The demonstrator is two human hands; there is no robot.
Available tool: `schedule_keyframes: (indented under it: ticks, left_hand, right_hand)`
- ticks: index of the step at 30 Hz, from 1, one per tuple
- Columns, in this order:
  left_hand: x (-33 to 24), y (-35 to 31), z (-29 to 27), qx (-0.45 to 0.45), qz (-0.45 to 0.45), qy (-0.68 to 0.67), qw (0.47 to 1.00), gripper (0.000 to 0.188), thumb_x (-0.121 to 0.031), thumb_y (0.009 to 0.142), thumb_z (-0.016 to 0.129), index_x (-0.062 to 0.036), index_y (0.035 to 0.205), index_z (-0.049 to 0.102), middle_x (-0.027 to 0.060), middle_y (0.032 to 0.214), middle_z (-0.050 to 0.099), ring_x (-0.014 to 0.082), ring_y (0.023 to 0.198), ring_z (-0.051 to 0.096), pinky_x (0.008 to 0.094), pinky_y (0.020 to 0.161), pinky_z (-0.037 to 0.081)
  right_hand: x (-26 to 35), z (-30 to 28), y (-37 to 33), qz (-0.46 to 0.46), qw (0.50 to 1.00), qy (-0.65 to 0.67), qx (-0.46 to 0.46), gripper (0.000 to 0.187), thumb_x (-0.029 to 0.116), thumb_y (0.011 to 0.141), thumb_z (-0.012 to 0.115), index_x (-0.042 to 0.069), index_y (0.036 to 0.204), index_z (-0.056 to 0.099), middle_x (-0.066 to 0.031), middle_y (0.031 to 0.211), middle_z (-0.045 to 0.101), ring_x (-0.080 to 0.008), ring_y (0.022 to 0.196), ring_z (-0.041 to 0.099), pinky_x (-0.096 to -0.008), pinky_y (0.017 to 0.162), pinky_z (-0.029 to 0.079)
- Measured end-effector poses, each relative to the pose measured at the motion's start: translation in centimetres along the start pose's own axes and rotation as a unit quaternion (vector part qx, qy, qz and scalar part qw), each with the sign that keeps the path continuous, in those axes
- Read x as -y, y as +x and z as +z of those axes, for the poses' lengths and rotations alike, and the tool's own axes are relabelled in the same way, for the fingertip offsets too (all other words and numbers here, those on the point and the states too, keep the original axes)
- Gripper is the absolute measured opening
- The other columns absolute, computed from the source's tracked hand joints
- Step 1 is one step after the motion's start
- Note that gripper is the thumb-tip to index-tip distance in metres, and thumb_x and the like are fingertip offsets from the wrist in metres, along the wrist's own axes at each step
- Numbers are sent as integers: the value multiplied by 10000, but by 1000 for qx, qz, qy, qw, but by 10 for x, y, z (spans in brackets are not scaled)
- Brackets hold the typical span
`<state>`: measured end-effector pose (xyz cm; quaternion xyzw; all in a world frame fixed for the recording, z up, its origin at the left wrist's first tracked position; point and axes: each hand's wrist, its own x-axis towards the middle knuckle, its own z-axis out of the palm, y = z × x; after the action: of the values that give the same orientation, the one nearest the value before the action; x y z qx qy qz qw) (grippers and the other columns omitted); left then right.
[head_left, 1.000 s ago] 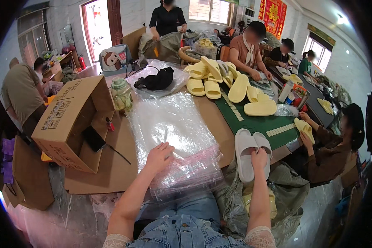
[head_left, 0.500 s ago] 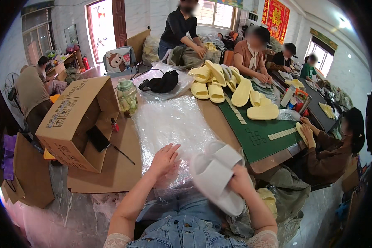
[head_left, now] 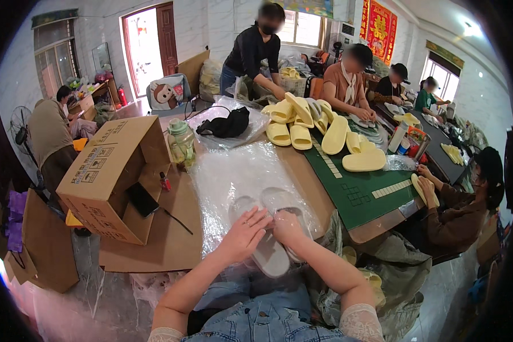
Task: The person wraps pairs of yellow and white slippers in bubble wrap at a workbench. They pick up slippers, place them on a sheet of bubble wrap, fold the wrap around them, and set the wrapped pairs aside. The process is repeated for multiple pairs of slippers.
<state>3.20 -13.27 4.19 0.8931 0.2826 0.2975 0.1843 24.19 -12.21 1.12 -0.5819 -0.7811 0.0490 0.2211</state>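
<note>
A pair of light grey slippers (head_left: pixel 269 256) lies over the stack of clear plastic bags (head_left: pixel 222 179) in front of me, heels toward my body. Their toe ends look hazy, as if under clear film. My right hand (head_left: pixel 287 228) is closed at the straps of the pair, its fingertips partly hidden. Flat across the left slipper rests my left hand (head_left: pixel 246 232), its fingers stretched out toward the right hand and nearly touching it. Whether it also touches the film, I cannot tell.
To the left stand an open cardboard box (head_left: pixel 102 176), a black phone (head_left: pixel 142 199) and a jar (head_left: pixel 180 142). Yellow slippers (head_left: pixel 363 161) are heaped by a green mat (head_left: pixel 359 191). A black cap-like item (head_left: pixel 225 123) lies behind the bags. Several co-workers sit or stand around.
The grey slippers have moved left from the table's near edge onto the plastic, turning toes away. My right hand travelled with them; my left hand has shifted right onto the pair.
</note>
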Motion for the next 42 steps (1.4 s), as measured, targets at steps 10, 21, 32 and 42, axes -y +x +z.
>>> schedule_keyframes:
  ticks: [10, 21, 32, 42]
  left_hand:
    - [-16, -23, -17, 67, 21, -34, 997, 472, -224, 1031, 499, -81, 1481, 496, 167, 1573, 421, 364, 1463, 366, 462, 1207, 290]
    - [103, -18, 8, -134, -126, 96, 978, 660, -357, 929, 669, -113, 1507, 466, 242, 1560, 405, 431, 1435, 382, 488, 1178, 324]
    - [124, -31, 26, -186, -158, 1, 970, 634, -253, 945, 663, -102, 1519, 439, 242, 1545, 433, 408, 1385, 468, 444, 1150, 376]
    - [118, -29, 21, -186, -170, -28, 967, 625, -192, 943, 639, -69, 1519, 428, 248, 1533, 450, 391, 1415, 445, 427, 1177, 343]
  right_hand:
    - [-12, 67, 84, 93, 994, 37, -47, 339, 291, 886, 700, -10, 1032, 643, -247, 963, 645, -441, 971, 655, -534, 820, 517]
    - [20, 49, 2, 30, 990, 36, -136, 593, 332, 876, 724, 14, 1354, 572, -215, 1279, 563, -406, 1178, 535, -504, 1022, 407]
    - [20, 60, -6, 13, 971, 71, -230, 439, 238, 872, 651, 44, 1266, 648, -152, 1219, 617, -342, 1156, 569, -484, 996, 425]
    - [19, 64, -7, 28, 964, 71, -256, 357, 225, 848, 714, 47, 1158, 721, -185, 1209, 661, -374, 1131, 613, -491, 990, 466]
